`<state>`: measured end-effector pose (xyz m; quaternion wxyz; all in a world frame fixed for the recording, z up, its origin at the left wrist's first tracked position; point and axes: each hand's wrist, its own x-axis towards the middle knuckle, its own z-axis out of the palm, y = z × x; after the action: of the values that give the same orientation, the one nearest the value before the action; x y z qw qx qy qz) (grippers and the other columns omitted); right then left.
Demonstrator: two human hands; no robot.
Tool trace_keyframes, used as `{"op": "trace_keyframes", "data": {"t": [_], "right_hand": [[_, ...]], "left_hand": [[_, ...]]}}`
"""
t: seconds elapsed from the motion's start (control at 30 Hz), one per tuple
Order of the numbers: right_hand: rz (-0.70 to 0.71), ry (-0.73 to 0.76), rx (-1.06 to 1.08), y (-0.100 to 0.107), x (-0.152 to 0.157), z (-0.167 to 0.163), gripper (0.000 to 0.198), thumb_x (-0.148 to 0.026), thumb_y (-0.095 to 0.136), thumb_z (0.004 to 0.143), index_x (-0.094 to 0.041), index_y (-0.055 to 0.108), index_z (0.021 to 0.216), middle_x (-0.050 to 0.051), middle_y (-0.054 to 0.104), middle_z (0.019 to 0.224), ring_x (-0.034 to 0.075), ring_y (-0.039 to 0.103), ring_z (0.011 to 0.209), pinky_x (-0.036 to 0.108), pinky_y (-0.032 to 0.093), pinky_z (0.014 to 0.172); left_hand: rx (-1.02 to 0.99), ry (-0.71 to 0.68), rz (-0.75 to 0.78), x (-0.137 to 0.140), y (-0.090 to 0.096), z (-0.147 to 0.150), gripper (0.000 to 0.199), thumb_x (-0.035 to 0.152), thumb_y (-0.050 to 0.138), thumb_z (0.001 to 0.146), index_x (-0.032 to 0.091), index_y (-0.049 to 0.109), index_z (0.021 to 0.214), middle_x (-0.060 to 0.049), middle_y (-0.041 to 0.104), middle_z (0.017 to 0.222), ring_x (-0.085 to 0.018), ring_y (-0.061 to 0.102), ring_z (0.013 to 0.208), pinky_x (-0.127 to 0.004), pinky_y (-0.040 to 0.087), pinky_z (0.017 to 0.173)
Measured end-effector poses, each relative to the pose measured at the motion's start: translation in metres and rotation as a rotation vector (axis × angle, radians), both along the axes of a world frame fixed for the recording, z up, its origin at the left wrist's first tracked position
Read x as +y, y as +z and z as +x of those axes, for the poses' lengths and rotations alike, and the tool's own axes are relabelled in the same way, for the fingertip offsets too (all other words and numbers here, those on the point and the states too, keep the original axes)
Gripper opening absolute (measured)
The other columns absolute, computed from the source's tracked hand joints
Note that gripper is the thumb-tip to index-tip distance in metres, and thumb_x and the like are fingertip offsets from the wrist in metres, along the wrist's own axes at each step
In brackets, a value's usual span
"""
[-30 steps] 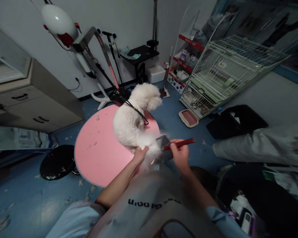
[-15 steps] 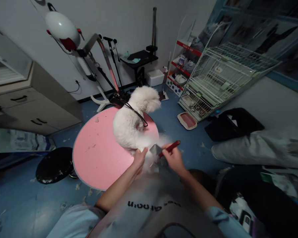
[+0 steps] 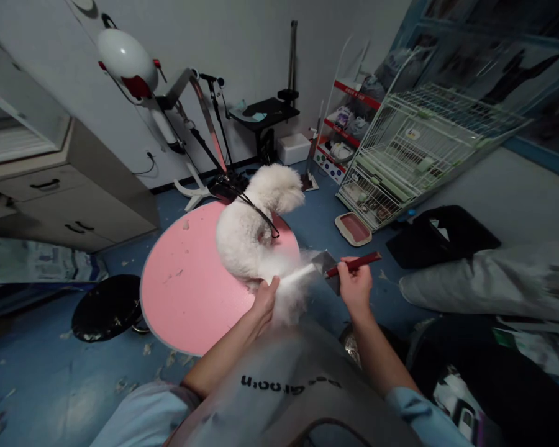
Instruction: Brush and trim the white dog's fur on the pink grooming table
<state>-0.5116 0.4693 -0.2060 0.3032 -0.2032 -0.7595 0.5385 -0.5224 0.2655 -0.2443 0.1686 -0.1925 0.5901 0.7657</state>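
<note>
A fluffy white dog is on the round pink grooming table, its rear towards me and a dark strap round its body. My left hand is closed on the long white fur at the dog's rear; whether this is the tail or a leg I cannot tell. In my right hand is a slicker brush with a red handle and a flat grey head. Strands of fur stretch from the dog to the brush head, clear of the table's right edge.
A grey apron covers my front. Left of the table stands a black stool. A white dryer hangs over the far side. Wire cages and a pink litter tray are at the right.
My right hand has drawn the brush away to the right, pulling the fur out straight. My left hand still grips the fur at nearly the same place.
</note>
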Motion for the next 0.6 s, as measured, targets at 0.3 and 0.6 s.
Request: {"op": "trace_keyframes", "data": {"t": [0.3,0.6], "right_hand": [[-0.015,0.164,-0.012,0.011,-0.018,0.016,0.021,-0.040,0.060,0.072,-0.021,0.056,0.079,0.004,0.061,0.078,0.017,0.056,0.071,0.033,0.048,0.068],[0.028,-0.005,-0.080,0.004,0.019,0.010,0.026,-0.045,0.061,0.070,-0.020,0.055,0.079,0.003,0.059,0.073,0.017,0.054,0.067,0.034,0.046,0.066]], "left_hand": [[0.164,-0.064,0.162,0.004,0.001,0.006,0.057,0.041,0.068,0.071,0.010,0.056,0.117,-0.014,0.064,0.115,-0.024,0.063,0.094,-0.031,0.050,0.079],[0.196,-0.043,-0.093,0.001,-0.012,0.011,0.045,0.036,0.060,0.077,0.010,0.061,0.113,-0.014,0.065,0.114,-0.027,0.059,0.104,-0.034,0.047,0.087]]}}
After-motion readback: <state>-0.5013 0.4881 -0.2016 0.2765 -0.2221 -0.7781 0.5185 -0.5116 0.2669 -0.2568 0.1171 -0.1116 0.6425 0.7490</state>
